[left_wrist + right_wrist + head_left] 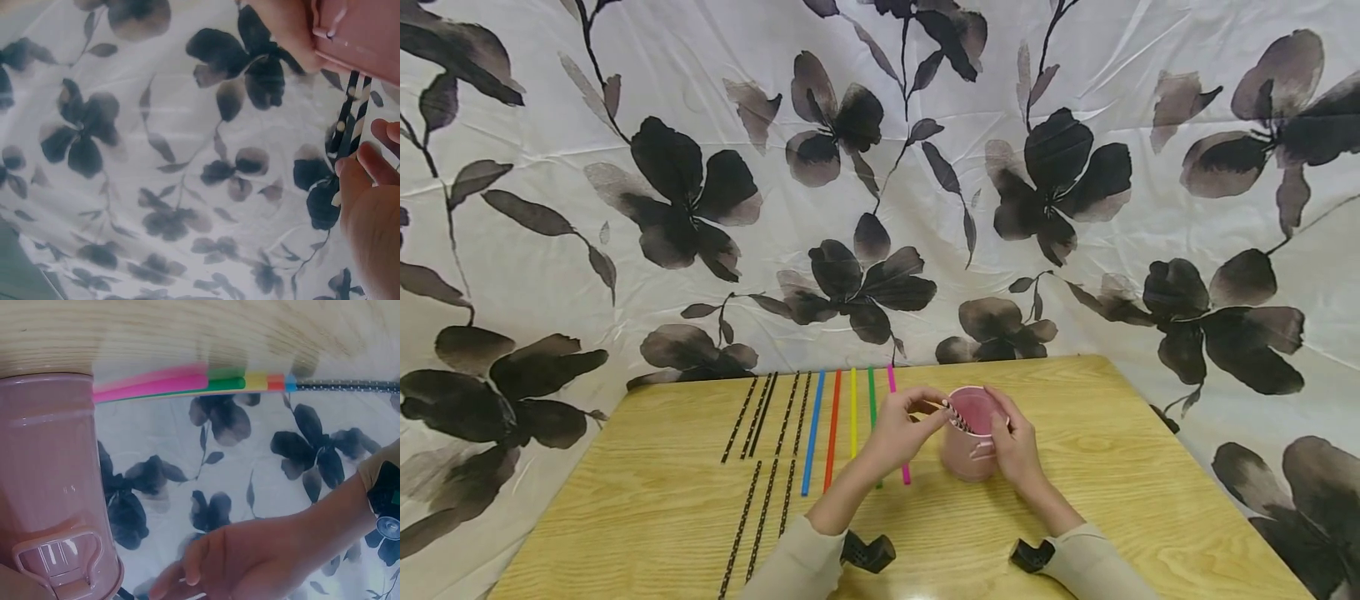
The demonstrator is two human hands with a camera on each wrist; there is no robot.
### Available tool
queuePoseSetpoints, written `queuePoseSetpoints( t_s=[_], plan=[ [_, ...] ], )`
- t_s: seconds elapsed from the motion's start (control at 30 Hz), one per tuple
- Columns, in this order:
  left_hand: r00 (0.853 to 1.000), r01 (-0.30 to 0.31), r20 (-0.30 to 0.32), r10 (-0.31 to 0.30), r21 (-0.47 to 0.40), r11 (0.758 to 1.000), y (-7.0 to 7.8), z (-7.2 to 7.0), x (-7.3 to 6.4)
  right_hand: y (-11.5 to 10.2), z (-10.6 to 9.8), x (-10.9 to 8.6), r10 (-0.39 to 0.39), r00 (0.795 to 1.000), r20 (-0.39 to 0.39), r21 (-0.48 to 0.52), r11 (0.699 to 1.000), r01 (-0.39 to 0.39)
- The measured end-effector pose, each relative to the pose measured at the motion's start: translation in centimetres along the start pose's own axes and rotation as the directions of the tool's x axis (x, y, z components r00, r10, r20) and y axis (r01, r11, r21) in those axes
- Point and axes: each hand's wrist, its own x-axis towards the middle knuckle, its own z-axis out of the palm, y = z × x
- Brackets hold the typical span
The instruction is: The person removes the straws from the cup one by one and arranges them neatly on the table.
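Observation:
My left hand (901,429) is over the left side of a pink cup (964,460), thumb and fingers pinching the upper ends of patterned paper straws (957,418) that lean into it. In the left wrist view, one is a black straw with pale dots (342,125) and the other a black-and-white striped straw (361,107), side by side past the cup's rim. My right hand (1018,446) grips the cup from its right side, thumb near the rim. A small wire-like handle (59,562) shows on the cup's wall in the right wrist view. The straws' lower ends are hidden inside.
Left of the cup, a row of straws lies on the wooden table (1075,408): pink (906,467), green (872,396), yellow (853,417), red (832,433), blue (812,433), then several black patterned straws (786,417). More dark straws (741,525) lie nearer. Behind hangs a floral cloth (955,275).

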Motion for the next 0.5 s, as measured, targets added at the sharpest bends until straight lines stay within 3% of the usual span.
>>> queuePoseSetpoints(
  t_s=[0.13,0.3,0.5],
  plan=[
    [1.000,0.013,-0.004,-0.013,-0.021,1.000,1.8,-1.2,-0.1,0.0,0.0,0.1,-0.024,1.000,-0.015,-0.029,0.999,0.023],
    [1.000,0.010,-0.007,-0.011,-0.113,0.994,3.0,-3.1,-0.2,0.0,0.1,0.1,-0.024,0.999,-0.027,-0.029,0.999,0.023],
    [0.994,-0.026,-0.106,0.007,-0.184,0.983,4.9,-6.5,-0.8,-0.2,0.3,-0.1,-0.013,1.000,-0.023,-0.010,1.000,0.013]
  ],
)
